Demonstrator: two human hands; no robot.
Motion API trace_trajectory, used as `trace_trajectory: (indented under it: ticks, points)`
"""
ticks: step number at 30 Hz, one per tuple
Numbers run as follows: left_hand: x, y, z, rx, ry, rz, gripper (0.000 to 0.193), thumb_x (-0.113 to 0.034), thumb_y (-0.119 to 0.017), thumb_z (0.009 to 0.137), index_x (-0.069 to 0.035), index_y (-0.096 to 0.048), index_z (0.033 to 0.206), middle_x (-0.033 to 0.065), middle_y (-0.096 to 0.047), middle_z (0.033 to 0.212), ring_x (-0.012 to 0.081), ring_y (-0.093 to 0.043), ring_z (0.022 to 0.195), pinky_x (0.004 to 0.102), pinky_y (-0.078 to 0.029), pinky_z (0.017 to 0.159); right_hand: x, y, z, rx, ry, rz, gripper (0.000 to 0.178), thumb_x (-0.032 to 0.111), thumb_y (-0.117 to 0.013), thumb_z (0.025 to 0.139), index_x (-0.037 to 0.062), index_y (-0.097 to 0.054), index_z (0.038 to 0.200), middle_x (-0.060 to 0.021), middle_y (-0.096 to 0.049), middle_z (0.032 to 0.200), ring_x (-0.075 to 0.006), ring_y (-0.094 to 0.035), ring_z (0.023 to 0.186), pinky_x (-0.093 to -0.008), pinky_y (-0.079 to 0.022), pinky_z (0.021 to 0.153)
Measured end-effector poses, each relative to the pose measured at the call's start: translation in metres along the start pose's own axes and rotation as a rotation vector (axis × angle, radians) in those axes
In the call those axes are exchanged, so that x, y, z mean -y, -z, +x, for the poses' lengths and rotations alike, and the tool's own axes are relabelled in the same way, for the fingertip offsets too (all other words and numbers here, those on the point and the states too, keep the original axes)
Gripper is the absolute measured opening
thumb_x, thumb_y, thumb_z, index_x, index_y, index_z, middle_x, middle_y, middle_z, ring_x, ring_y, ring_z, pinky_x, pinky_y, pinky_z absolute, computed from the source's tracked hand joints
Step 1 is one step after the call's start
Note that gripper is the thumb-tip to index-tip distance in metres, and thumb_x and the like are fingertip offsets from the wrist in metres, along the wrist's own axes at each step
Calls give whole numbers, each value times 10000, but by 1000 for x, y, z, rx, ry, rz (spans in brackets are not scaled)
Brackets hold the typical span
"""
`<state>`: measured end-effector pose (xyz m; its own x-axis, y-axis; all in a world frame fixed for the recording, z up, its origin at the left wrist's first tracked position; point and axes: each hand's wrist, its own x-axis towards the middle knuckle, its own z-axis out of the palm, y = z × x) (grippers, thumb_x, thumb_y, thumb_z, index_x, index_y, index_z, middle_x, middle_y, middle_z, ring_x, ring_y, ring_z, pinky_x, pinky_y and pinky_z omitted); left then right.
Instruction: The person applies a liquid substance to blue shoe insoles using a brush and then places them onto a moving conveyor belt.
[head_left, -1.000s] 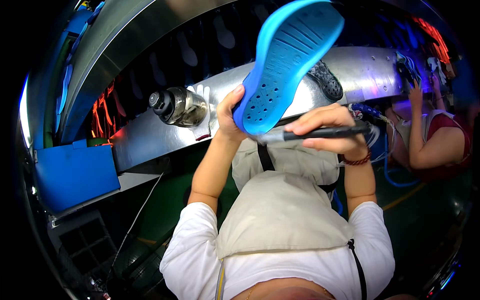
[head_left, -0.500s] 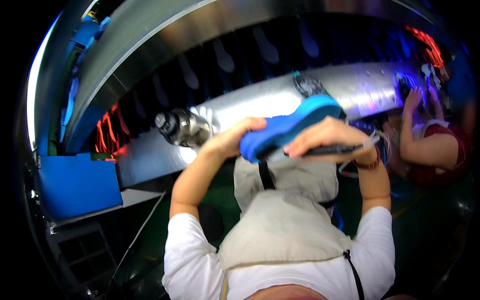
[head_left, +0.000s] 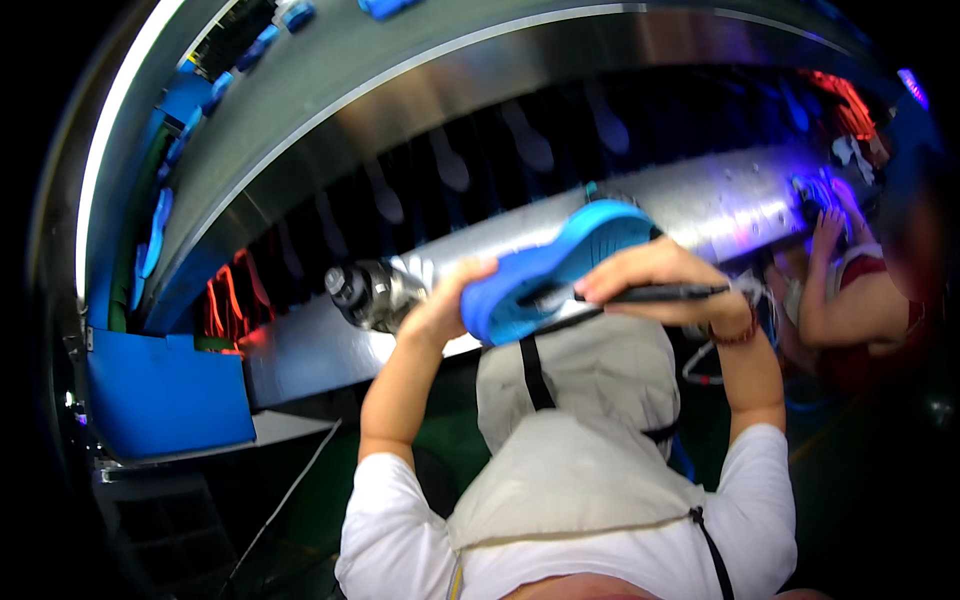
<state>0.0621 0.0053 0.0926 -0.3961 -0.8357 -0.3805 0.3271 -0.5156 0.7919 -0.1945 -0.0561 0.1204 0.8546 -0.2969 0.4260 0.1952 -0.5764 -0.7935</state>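
Note:
A blue shoe sole point(head_left: 548, 258) is held up over the front edge of the metal bench, tilted so that more of its lighter blue inner face shows. Its left end is gripped by my left hand point(head_left: 443, 308), the fingers partly hidden behind it. From the right, my right hand point(head_left: 655, 272) is closed around a slim black tool point(head_left: 672, 293), whose tip reaches the sole's hollow. Whether this is a pen or tweezers I cannot tell. A bottle with a black cap point(head_left: 368, 294) lies or leans on the bench just beyond my left wrist.
The metal bench point(head_left: 310, 335) curves across in front of me. Above it, grey sole-shaped pieces point(head_left: 452, 162) show in a dark slot, below a belt point(head_left: 350, 65) bearing blue pieces. A blue box point(head_left: 165, 395) stands at left; a co-worker's arm point(head_left: 830, 290) is at right.
The sole has tipped, so its inner face shows more, and has shifted slightly left. The black tool's tip now sits over the hollow. My view has moved a little, showing more of the belt.

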Motion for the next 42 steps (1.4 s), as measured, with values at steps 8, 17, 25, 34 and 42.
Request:
trace_trajectory:
  ticks: [8,17,25,34,42]
  points:
    - [1,16,-17,-224,-125,19,599,-408,-514,721,57,-521,1097,195,-586,991,249,-590,852,313,-465,764,-1,-4,-11,-170,17,14,218,-47,-624,689,3,-623,901,-127,-630,938,-235,-612,889,-285,-495,751]
    - [35,47,13,253,-292,-672,619,-509,-420,819,-1,-470,1169,143,-539,1120,279,-509,1041,413,-406,893,14,-22,-17,-220,-27,205,219,-12,-648,667,-16,-622,884,-163,-632,895,-251,-620,859,-309,-488,773]
    - [69,-5,46,185,-328,-806,975,-778,-97,702,-7,-335,1249,265,-434,1183,380,-473,1049,491,-385,891,-37,-52,-8,-498,-502,309,171,31,-605,740,-48,-616,891,-91,-635,834,-79,-581,719,-198,-475,638]
    - [53,14,39,-178,-516,-575,976,-792,-55,678,-19,-440,1132,193,-553,956,347,-534,904,475,-435,814,4,-63,-9,-104,-42,-277,173,20,-655,618,19,-609,785,-106,-631,840,-234,-622,762,-308,-496,678]
    - [39,-8,34,-36,-576,-653,1002,-826,-92,643,-29,-432,1146,181,-545,958,345,-539,895,526,-425,802,6,-66,1,-193,6,-71,216,2,-664,635,12,-627,847,-111,-637,841,-239,-624,801,-314,-486,732]
